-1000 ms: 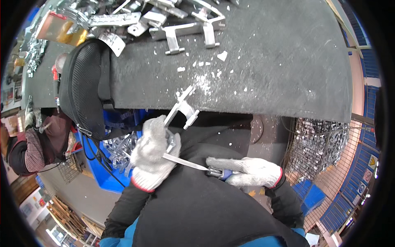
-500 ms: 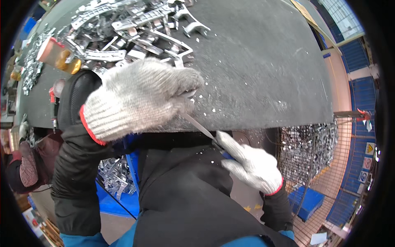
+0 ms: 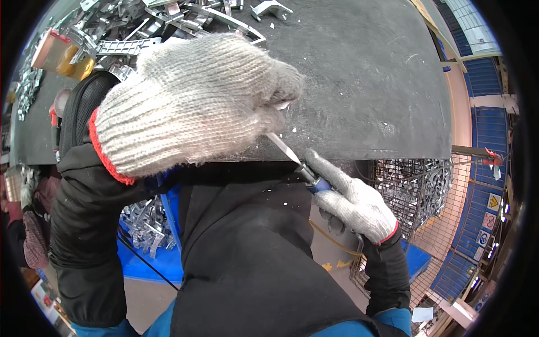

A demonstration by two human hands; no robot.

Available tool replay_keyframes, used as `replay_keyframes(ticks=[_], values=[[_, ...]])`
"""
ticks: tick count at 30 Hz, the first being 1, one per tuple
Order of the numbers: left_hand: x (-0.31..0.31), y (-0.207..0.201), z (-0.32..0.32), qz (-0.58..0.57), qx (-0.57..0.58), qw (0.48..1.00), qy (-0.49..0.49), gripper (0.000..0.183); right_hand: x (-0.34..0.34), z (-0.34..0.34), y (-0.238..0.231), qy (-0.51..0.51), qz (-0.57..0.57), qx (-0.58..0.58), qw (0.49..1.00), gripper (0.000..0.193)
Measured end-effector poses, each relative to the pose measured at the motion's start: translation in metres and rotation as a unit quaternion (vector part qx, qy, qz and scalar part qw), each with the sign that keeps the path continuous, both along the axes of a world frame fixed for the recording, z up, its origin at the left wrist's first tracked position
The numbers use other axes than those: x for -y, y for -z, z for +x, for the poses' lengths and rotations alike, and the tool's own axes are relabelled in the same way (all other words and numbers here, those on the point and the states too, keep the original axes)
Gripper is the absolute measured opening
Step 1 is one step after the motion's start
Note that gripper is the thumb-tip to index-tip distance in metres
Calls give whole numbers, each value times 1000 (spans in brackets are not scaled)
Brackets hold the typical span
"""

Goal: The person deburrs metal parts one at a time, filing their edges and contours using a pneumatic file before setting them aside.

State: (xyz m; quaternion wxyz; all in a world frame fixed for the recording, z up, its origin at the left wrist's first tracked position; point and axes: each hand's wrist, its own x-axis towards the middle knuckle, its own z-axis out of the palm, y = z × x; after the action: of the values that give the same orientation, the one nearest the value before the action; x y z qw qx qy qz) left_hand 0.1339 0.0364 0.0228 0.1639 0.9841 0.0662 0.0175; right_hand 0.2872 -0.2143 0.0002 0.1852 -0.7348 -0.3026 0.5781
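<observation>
My left hand (image 3: 196,104), in a white knitted glove with a red cuff, is closed at the table's near edge. A small shiny metal part (image 3: 282,105) peeks out between its fingers; most of it is hidden by the glove. My right hand (image 3: 359,208), gloved alike, grips a file (image 3: 317,182) with a blue body, just beyond the table edge. Its narrow flat blade (image 3: 283,147) slants up and left, with the tip passing behind or under my left hand, where contact cannot be made out.
Silvery metal castings (image 3: 168,19) are heaped on the dark table (image 3: 370,101), beside a tipped cup with an amber end (image 3: 62,56). A blue bin of parts (image 3: 146,230) stands below left, a wire cage of parts (image 3: 415,191) at right. A yellowish hose (image 3: 334,238) hangs below my right hand.
The view has shifted, and my left hand appears larger and nearer. My right hand has turned, showing more of the file's blue body. The blade still reaches toward my left hand.
</observation>
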Motion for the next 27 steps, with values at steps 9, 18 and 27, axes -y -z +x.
replay_keyframes(ticks=[9, 18, 27], values=[[13, -8, 2, -25, -76, 991, -103, 58, 40, -14, -5, 221, 183, 98, 953, 74], [35, -2, -11, 63, -37, 993, -90, 77, 17, 3, -53, -10, 32, 54, 998, 74], [36, 4, -19, 84, -24, 992, -94, 80, 30, -4, -39, 28, 48, 5, 998, 76]])
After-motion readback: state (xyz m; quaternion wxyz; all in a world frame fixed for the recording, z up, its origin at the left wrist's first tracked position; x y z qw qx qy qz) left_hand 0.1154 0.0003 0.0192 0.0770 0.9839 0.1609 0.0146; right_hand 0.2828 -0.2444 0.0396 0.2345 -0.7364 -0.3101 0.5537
